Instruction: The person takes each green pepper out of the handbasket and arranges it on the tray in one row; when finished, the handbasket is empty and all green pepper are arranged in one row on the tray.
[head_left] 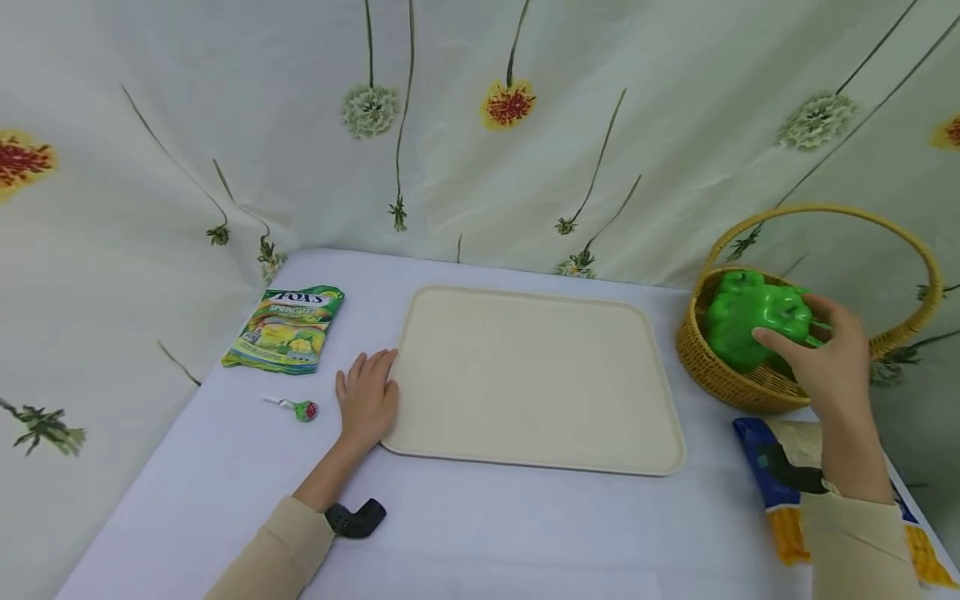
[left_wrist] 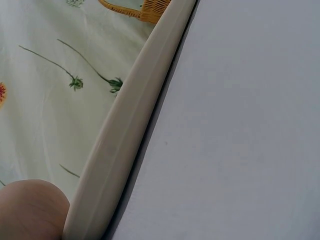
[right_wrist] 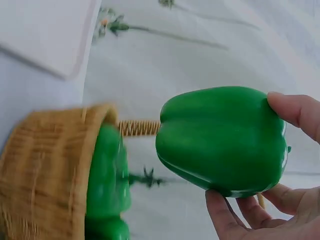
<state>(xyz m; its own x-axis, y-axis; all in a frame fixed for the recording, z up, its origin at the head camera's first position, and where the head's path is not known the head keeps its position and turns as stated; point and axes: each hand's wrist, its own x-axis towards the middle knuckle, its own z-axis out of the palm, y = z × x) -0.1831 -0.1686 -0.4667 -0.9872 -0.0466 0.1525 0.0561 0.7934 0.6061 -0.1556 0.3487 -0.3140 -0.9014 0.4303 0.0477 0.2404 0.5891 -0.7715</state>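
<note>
Head view: right hand [head_left: 836, 367] holds a green pepper [head_left: 753, 321] over the wicker basket [head_left: 720, 375], fingers curled round it — the grip pinches the pepper between thumb and fingertips. Left hand [head_left: 367, 398] lies flat on the bench [head_left: 225, 467], fingers straight and spread, touching the left rim of the cream tray [head_left: 532, 379]. A sweets packet [head_left: 288, 329] and a lollipop [head_left: 296, 408] lie left of that hand; a pasta packet [head_left: 787, 483] lies under the right forearm.

Left wrist view: tray rim [left_wrist: 130, 135] runs beside a fingertip; nothing is held.

Right wrist view: pepper [right_wrist: 222, 140] is clear of the basket [right_wrist: 45, 165], where a second green pepper [right_wrist: 107, 180] sits.

Judgement: the lift-out step is in hand. The next move calls for a steady carry leftward to the tray, without snagging the basket handle.
</note>
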